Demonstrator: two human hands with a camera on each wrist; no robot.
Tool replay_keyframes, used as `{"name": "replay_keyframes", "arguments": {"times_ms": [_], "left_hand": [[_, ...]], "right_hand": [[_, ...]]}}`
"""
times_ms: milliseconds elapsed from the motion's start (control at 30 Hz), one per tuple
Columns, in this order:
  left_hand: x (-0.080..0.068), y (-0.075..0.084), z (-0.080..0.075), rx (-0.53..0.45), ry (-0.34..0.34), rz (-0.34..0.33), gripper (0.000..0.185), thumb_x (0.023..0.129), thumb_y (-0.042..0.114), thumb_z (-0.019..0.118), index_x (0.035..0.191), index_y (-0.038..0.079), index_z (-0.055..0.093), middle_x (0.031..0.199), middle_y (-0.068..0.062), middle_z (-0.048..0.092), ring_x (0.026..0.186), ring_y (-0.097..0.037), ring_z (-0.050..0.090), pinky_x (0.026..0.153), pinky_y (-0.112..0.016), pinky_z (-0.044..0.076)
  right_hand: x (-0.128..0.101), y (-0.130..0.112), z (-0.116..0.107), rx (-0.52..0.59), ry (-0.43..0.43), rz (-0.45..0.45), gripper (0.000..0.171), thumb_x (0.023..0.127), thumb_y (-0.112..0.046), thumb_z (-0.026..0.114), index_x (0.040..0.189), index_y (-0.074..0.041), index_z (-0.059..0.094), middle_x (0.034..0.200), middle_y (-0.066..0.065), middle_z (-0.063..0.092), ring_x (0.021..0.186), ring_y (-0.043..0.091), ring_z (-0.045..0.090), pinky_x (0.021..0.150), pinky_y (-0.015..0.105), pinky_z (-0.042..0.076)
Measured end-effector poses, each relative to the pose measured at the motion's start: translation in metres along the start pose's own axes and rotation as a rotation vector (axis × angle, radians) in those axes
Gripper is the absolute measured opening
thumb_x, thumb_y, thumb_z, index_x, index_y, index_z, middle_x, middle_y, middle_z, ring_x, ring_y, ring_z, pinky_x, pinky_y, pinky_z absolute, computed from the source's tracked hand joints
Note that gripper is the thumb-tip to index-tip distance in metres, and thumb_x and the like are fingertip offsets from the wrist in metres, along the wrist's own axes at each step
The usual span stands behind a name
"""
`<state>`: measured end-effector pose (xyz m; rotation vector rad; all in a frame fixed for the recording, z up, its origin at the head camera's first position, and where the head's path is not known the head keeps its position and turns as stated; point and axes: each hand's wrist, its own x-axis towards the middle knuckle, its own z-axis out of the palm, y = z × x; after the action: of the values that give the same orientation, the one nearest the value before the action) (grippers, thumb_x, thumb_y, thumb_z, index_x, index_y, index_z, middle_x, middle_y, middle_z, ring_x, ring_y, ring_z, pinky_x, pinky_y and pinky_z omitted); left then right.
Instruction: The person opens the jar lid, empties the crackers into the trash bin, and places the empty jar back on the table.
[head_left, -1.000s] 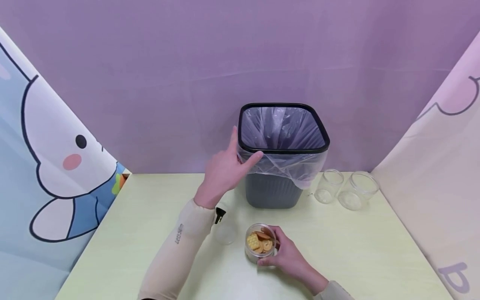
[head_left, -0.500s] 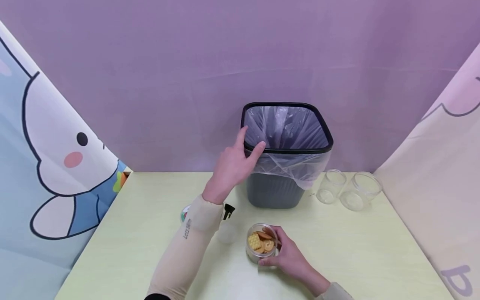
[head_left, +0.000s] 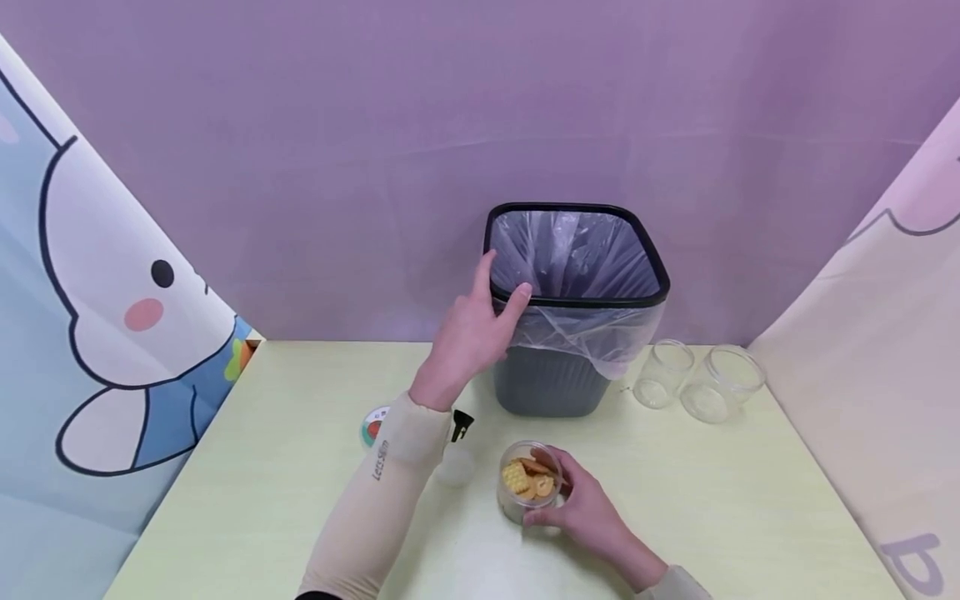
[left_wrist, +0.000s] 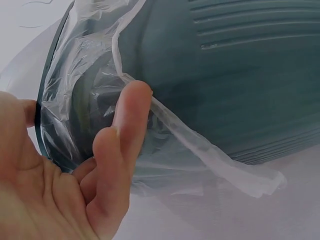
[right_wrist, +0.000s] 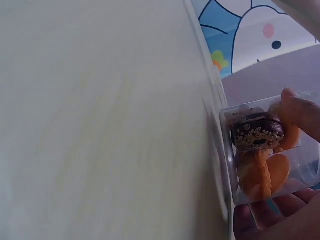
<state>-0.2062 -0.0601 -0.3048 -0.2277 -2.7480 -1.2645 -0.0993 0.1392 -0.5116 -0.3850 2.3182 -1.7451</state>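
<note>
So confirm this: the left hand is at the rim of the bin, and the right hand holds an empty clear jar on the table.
Wrong on one point: the clear jar is not empty. The head view shows biscuits inside. The left hand is at the rim of the bin, and the right hand holds the jar on the table.

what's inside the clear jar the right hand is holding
The jar holds yellow waffle-patterned biscuits, and the right wrist view shows a chocolate-topped one too. The right hand covers its near side, so the full count stays hidden.

From my right wrist view, my right hand (right_wrist: 295, 165) grips a clear jar (right_wrist: 270, 150) at four o'clock, holding orange biscuits (right_wrist: 265, 175) and one dark sprinkled cookie (right_wrist: 259, 134). Pale table (right_wrist: 100, 125) fills nine o'clock; cartoon curtain (right_wrist: 250, 30) at one.
</note>
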Motion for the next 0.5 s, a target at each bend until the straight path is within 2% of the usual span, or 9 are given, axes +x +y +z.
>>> {"name": "replay_keyframes", "arguments": {"times_ms": [400, 500], "left_hand": [[0.000, -0.003, 0.000, -0.025, -0.002, 0.001, 0.082, 0.092, 0.076, 0.033, 0.158, 0.040, 0.000, 0.061, -0.007, 0.062, 0.046, -0.017, 0.064, 0.061, -0.039, 0.048], [0.000, -0.003, 0.001, -0.029, -0.002, 0.007, 0.082, 0.092, 0.077, 0.033, 0.158, 0.040, 0.001, 0.059, -0.007, 0.061, 0.045, -0.016, 0.063, 0.060, -0.039, 0.048]], "right_hand": [[-0.007, -0.005, -0.043, 0.009, 0.113, -0.081, 0.087, 0.068, -0.013, 0.090, 0.145, -0.009, 0.048, 0.143, 0.010, 0.054, 0.129, 0.031, 0.051, 0.103, 0.026, 0.039], [-0.010, -0.008, -0.060, 0.001, 0.143, -0.092, 0.086, 0.071, -0.011, 0.088, 0.146, -0.008, 0.047, 0.143, 0.012, 0.054, 0.125, 0.026, 0.053, 0.099, 0.022, 0.041]]}}
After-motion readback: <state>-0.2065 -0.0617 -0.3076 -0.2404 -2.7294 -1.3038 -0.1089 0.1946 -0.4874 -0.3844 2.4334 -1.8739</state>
